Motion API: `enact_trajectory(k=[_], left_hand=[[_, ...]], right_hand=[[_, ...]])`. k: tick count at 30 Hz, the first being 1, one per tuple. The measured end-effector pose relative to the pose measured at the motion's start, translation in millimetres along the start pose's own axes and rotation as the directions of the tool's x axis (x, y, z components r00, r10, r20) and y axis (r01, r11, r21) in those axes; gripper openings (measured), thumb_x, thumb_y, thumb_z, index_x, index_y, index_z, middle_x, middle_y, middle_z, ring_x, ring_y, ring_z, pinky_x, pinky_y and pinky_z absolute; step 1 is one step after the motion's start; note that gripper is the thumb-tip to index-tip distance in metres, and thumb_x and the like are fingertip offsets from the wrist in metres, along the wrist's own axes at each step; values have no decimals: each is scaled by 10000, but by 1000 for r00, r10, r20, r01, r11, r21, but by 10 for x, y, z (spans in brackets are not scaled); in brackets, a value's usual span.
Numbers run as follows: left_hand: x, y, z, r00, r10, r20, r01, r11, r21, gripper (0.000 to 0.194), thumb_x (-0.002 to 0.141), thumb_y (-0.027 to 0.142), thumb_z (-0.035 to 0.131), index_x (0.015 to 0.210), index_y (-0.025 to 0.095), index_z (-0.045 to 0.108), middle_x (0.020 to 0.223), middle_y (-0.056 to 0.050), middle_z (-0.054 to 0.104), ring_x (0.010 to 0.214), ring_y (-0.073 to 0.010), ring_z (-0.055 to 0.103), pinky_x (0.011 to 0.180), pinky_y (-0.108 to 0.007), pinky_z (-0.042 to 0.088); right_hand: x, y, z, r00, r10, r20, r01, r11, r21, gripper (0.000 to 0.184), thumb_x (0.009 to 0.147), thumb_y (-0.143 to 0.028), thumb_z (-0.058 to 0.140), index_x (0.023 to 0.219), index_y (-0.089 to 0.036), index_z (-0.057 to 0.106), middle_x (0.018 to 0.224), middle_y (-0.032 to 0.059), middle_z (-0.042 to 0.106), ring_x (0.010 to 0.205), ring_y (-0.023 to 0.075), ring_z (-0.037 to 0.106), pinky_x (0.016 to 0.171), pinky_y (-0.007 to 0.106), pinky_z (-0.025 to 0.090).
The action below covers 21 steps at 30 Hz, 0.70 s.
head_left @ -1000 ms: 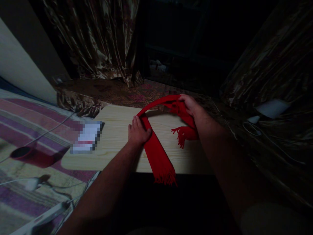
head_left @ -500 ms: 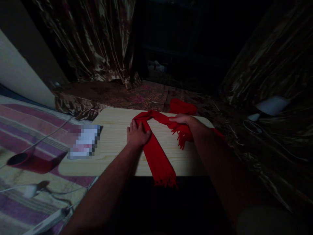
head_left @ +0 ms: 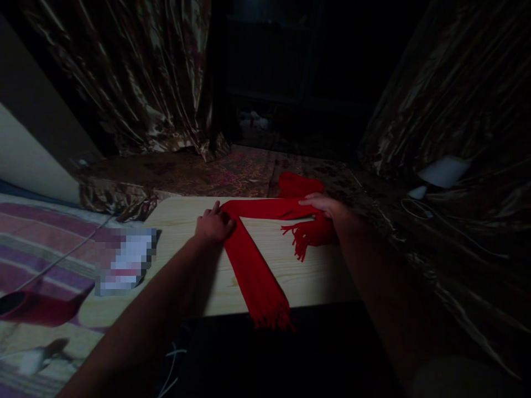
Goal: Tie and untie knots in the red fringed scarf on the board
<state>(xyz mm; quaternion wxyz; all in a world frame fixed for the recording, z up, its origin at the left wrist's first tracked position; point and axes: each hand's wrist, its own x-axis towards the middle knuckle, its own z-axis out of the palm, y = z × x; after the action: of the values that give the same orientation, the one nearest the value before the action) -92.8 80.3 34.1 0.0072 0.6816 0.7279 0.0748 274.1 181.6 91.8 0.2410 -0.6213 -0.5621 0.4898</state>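
Observation:
A red scarf (head_left: 255,260) with fringed ends lies bent in a sharp corner on a pale wooden table (head_left: 186,282). One strip slants toward me, its fringe hanging past the near edge; another runs to the right along the far side. At the corner, my left hand (head_left: 213,225) holds the fold, thumb on the cloth and index finger lifted. My right hand (head_left: 326,205) is closed on the right-hand strip, thumb and fingers on the cloth. Beneath that wrist sits a bunched part with the second fringe, partly hidden by my forearm.
A loop of the scarf drapes past the far edge. A blurred-out white item (head_left: 128,260) lies at the table's left. Beside it are a red cup-like container (head_left: 45,309) and cables on a striped bedspread (head_left: 25,232). Patterned curtains (head_left: 136,83) hang behind; a white lamp-like object (head_left: 446,171) is at right.
My right hand has come down and drawn the raised strip out flat along the table's far side. My left hand has shifted slightly left at the fold, its fingers now less flat.

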Motion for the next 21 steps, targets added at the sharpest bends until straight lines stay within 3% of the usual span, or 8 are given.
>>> enact_trajectory(k=[3, 5, 8, 11, 15, 18, 21], left_hand=[[-44, -54, 78, 995, -45, -94, 40, 998, -54, 580, 923, 563, 390, 1316, 205, 622, 1624, -103, 329, 1320, -380, 460, 1020, -537, 432], [-71, -85, 111, 984, -93, -150, 75, 990, -120, 542, 921, 531, 421, 1297, 200, 627, 1605, -93, 370, 1309, -368, 474, 1025, -513, 438], [-78, -131, 128, 967, -165, -193, 124, 971, -206, 461, 921, 481, 439, 1194, 200, 682, 1564, -66, 443, 1283, -340, 507, 1029, -449, 452], [-63, -168, 140, 960, -188, -207, 143, 966, -213, 440, 920, 463, 438, 1157, 204, 705, 1535, -62, 480, 1263, -340, 523, 1019, -441, 461], [-50, -193, 174, 974, -148, -173, 124, 982, -144, 424, 914, 448, 436, 1089, 207, 738, 1484, -81, 534, 1255, -363, 519, 995, -476, 464], [-46, -201, 193, 975, -136, -173, 115, 985, -125, 429, 908, 453, 441, 1071, 198, 745, 1460, -99, 554, 1260, -365, 514, 999, -477, 456], [-38, -207, 196, 972, -144, -184, 121, 984, -129, 440, 905, 463, 442, 1081, 194, 743, 1435, -110, 575, 1255, -353, 522, 1005, -453, 454]], right_hand=[[27, -3, -196, 993, 93, 76, -70, 962, -264, 271, 723, -337, 836, 928, -193, 732, 913, 54, 765, 727, 191, 703, 663, 270, 551], [85, -17, -236, 995, 85, 62, -53, 917, -396, 192, 762, -326, 798, 870, -181, 733, 859, 42, 757, 683, 172, 678, 646, 260, 524], [206, -57, -116, 996, -68, -57, 26, 842, -539, 158, 834, -303, 724, 881, -152, 728, 829, 34, 744, 678, 147, 647, 648, 237, 488], [291, -60, 130, 945, -249, -210, 36, 721, -691, 178, 869, -297, 684, 956, -148, 727, 907, 63, 750, 791, 164, 668, 710, 233, 476], [289, 22, 364, 898, -380, -222, 1, 508, -862, 257, 908, -311, 618, 1102, -163, 700, 1108, 169, 715, 990, 243, 673, 812, 300, 477], [219, 77, 361, 861, -443, -251, -3, 489, -872, 297, 937, -352, 554, 1124, -158, 678, 1144, 185, 687, 1003, 263, 660, 822, 324, 474], [75, 115, 250, 774, -575, -263, 77, 499, -863, 226, 928, -308, 531, 1029, -169, 677, 1076, 139, 687, 974, 238, 642, 833, 304, 460]])
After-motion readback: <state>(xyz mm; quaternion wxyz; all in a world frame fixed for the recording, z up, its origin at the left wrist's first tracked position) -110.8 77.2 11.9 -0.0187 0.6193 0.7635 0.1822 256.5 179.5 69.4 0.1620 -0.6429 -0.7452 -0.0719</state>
